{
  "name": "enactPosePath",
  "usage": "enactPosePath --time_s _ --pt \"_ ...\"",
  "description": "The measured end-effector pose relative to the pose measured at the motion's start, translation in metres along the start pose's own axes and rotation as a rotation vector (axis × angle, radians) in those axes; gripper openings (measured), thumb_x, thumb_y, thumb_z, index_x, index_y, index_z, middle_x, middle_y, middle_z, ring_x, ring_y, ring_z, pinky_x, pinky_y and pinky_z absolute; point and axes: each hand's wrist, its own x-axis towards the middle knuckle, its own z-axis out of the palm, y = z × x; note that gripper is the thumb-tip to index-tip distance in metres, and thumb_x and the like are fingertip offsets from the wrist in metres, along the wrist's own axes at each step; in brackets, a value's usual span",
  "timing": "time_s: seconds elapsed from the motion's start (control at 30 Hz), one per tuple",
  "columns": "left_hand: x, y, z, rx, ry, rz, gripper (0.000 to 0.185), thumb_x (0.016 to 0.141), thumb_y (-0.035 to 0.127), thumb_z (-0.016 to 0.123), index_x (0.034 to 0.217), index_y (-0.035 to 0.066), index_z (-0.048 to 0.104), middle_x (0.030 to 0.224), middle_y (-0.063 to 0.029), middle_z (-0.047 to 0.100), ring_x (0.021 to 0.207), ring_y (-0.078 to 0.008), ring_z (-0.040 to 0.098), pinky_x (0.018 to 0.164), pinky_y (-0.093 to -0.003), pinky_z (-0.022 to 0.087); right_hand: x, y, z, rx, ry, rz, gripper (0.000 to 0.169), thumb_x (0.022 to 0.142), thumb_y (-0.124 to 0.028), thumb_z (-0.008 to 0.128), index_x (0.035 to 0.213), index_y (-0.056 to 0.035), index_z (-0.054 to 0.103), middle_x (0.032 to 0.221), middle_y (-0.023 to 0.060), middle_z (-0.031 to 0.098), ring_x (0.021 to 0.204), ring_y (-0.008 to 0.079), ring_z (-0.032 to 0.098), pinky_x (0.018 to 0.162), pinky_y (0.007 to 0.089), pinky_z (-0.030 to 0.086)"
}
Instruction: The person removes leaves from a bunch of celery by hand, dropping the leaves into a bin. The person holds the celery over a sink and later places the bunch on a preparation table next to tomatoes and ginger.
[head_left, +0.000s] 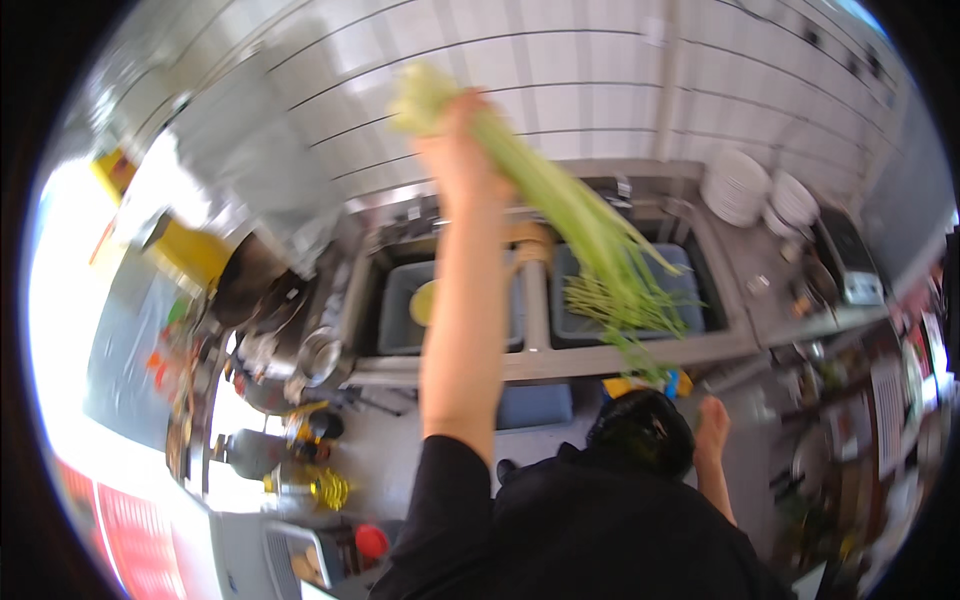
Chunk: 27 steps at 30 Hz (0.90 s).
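Observation:
A long bunch of celery (559, 184) is gripped in my left hand (461, 146), raised in front of the tiled wall. Its pale root end points up and left, while the leafy tops hang over the right sink basin. In that basin sits a grey plastic tub (574, 319), partly covered by the stalks. Another grey tub (401, 337) in the left basin has a yellow round item (423, 303) in it, half hidden by my forearm. My right hand (712, 429) is low, beside a glossy black object (643, 431), perhaps a bag; whether it holds anything is unclear.
White plates (736, 187) and bowls (792, 204) are stacked right of the steel sink (739, 337). A dark wok (251, 281) and a metal bowl (320, 354) stand left. Below are a grey-blue bin (534, 406) and yellow oil bottles (328, 487). Shelving (855, 427) lines the right.

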Motion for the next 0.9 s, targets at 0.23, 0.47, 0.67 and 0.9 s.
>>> enactPosePath --time_s 0.23,0.47,0.67,0.9 --pt "-0.004 0.013 0.008 -0.02 0.07 -0.082 0.012 0.079 0.011 0.059 0.085 0.002 0.052 0.073 -0.0085 0.052 0.067 -0.0205 0.05 0.064 -0.0318 0.044 0.016 0.011 0.012 -0.678 -0.231 -0.439 0.015 0.086 -0.019 0.057 0.084 -0.0057 0.065 0.084 0.0136 0.061 0.082 0.0317 0.059 0.071 0.0397 0.046" --pt "-0.024 0.004 0.034 0.058 0.123 -0.122 0.015 0.075 0.012 0.061 0.084 0.004 0.053 0.077 -0.0066 0.053 0.067 -0.0178 0.049 0.059 -0.0312 0.04 0.017 0.009 0.011 -0.411 0.227 -0.45 0.015 0.087 -0.007 0.056 0.102 -0.0035 0.055 0.086 0.0105 0.057 0.07 0.02 0.055 0.064 0.031 0.045" --pt "-0.025 -0.003 0.042 0.009 0.062 -0.16 0.013 0.077 0.013 0.059 0.083 0.004 0.052 0.077 -0.0063 0.051 0.069 -0.0177 0.048 0.063 -0.0301 0.041 0.027 -0.032 0.03 -0.223 0.027 -0.416 0.022 0.09 -0.011 0.055 0.11 -0.0022 0.054 0.091 0.0084 0.059 0.065 0.0134 0.053 0.06 0.0265 0.044" --pt "-0.02 -0.004 0.037 -0.009 0.044 -0.164 0.011 0.079 0.011 0.058 0.083 0.004 0.051 0.077 -0.0072 0.051 0.07 -0.0192 0.048 0.065 -0.0306 0.043 0.025 -0.033 0.03 -0.417 -0.151 -0.422 0.016 0.092 -0.013 0.048 0.089 0.0002 0.056 0.08 0.0128 0.057 0.069 0.0262 0.058 0.057 0.0301 0.046"
